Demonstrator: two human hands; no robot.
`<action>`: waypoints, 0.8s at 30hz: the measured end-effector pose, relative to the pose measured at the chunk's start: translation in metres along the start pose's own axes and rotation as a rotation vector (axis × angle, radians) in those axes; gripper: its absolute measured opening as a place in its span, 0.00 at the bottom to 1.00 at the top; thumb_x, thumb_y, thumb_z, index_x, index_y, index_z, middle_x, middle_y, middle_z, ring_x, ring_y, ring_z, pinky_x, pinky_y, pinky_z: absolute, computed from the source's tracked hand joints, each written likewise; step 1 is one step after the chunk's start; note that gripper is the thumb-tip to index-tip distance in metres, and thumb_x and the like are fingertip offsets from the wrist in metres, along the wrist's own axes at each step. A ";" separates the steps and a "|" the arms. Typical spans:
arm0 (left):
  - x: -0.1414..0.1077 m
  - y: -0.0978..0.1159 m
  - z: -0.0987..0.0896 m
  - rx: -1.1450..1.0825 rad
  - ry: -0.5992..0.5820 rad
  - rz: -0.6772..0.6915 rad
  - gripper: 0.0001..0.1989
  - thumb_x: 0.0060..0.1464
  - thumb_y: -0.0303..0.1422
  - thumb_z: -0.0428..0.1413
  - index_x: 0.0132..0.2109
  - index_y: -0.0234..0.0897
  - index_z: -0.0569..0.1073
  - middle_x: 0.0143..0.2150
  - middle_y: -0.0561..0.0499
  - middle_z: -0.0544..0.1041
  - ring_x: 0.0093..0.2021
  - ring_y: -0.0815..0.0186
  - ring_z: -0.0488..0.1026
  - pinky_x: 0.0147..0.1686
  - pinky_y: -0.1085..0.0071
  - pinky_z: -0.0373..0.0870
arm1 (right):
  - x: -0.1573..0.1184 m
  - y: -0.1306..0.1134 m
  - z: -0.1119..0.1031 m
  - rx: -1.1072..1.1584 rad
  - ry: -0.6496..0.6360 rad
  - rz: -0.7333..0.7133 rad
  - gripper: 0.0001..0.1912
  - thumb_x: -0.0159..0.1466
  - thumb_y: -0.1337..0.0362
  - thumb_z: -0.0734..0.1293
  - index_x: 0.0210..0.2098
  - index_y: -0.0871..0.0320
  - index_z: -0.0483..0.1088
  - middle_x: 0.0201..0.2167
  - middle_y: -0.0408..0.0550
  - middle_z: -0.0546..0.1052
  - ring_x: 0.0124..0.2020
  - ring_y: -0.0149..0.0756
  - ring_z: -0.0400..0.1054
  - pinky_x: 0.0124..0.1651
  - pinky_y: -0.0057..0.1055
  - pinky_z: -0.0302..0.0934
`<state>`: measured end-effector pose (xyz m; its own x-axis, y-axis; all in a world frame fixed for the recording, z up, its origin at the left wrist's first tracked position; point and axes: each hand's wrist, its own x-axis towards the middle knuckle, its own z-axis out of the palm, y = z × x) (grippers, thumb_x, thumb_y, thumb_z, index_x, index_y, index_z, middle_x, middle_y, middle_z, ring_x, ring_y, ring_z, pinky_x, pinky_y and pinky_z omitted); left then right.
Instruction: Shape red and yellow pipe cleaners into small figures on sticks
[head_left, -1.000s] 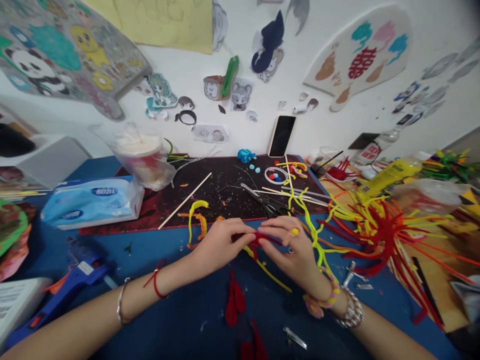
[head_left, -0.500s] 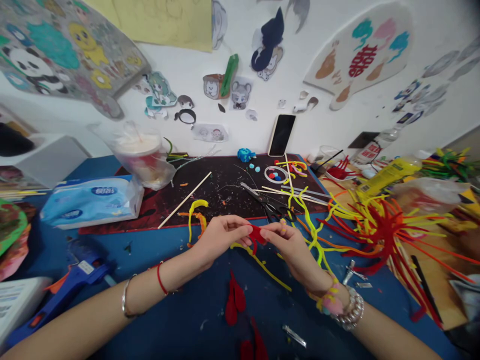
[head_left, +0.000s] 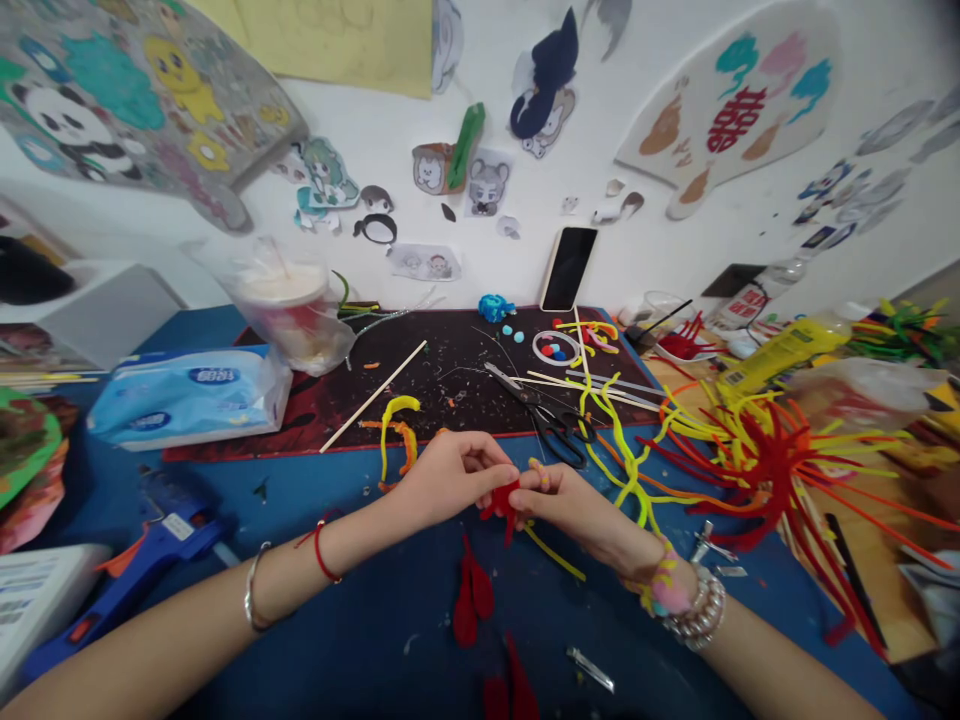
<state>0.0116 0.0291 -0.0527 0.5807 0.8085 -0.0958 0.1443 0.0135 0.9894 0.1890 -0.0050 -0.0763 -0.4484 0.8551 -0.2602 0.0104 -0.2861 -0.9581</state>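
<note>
A small red piece of pipe cleaner (head_left: 504, 500) is pinched between both hands over the blue table (head_left: 337, 620). My left hand (head_left: 465, 475) grips it from the left with thumb and fingers. From the right, my right hand (head_left: 566, 505) holds its other side, fingertips close to the left ones. Parts of the red piece are hidden by the fingers. Below the hands lie red looped petal shapes (head_left: 472, 595), with more at the bottom edge. A yellow pipe cleaner (head_left: 555, 555) rests behind and under the right hand.
Black scissors (head_left: 540, 410) lie on the dark mat (head_left: 450, 340). A blue glue gun (head_left: 165, 540) and a tissue pack (head_left: 187, 395) are at left. Red, orange and yellow pipe cleaners (head_left: 780, 460) spread at right. A metal clip (head_left: 590, 670) lies in front; a phone (head_left: 570, 268) leans on the wall.
Both hands have come closer together, and the right hand has moved slightly lower. The red piece has turned, its ends now hanging downward. The view has shifted slightly.
</note>
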 end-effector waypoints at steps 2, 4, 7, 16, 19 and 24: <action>-0.002 0.000 0.003 0.073 0.063 0.059 0.08 0.50 0.34 0.55 0.30 0.32 0.71 0.21 0.52 0.72 0.21 0.72 0.69 0.22 0.77 0.65 | 0.000 0.000 0.003 -0.010 0.012 -0.025 0.13 0.56 0.57 0.67 0.26 0.62 0.73 0.23 0.44 0.75 0.24 0.27 0.67 0.32 0.26 0.63; -0.004 0.000 0.005 0.158 0.133 0.114 0.08 0.51 0.34 0.54 0.31 0.33 0.72 0.24 0.51 0.74 0.23 0.72 0.70 0.23 0.77 0.65 | 0.000 0.000 0.007 -0.026 0.009 -0.056 0.14 0.58 0.56 0.65 0.27 0.61 0.73 0.25 0.45 0.75 0.25 0.27 0.67 0.34 0.26 0.63; -0.006 0.000 0.009 0.200 0.195 0.146 0.09 0.52 0.35 0.53 0.31 0.33 0.72 0.26 0.51 0.74 0.25 0.71 0.70 0.26 0.76 0.66 | -0.001 0.002 0.011 0.007 -0.062 -0.072 0.15 0.61 0.55 0.62 0.31 0.62 0.71 0.28 0.47 0.75 0.28 0.28 0.68 0.35 0.27 0.63; -0.001 -0.003 0.003 0.170 0.234 0.173 0.08 0.54 0.35 0.51 0.34 0.34 0.69 0.29 0.51 0.72 0.27 0.71 0.68 0.28 0.76 0.64 | -0.004 -0.003 0.009 -0.093 -0.016 -0.102 0.15 0.65 0.57 0.56 0.28 0.59 0.64 0.27 0.46 0.71 0.29 0.30 0.65 0.35 0.30 0.62; 0.000 -0.001 -0.004 0.261 0.124 0.109 0.08 0.55 0.35 0.48 0.35 0.35 0.67 0.27 0.53 0.70 0.24 0.72 0.66 0.24 0.77 0.61 | -0.005 -0.007 0.005 -0.476 0.145 -0.209 0.17 0.66 0.59 0.54 0.24 0.58 0.64 0.24 0.43 0.68 0.28 0.29 0.61 0.36 0.28 0.59; -0.006 0.007 -0.005 0.525 -0.106 0.151 0.11 0.60 0.36 0.42 0.34 0.37 0.66 0.23 0.55 0.68 0.24 0.71 0.66 0.24 0.76 0.58 | -0.010 -0.008 0.002 -0.616 0.043 -0.167 0.19 0.67 0.61 0.51 0.22 0.58 0.60 0.19 0.39 0.63 0.23 0.27 0.57 0.29 0.25 0.55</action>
<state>0.0046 0.0274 -0.0442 0.6995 0.7146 0.0059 0.4171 -0.4150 0.8086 0.1915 -0.0117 -0.0662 -0.4519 0.8871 -0.0942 0.4615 0.1421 -0.8757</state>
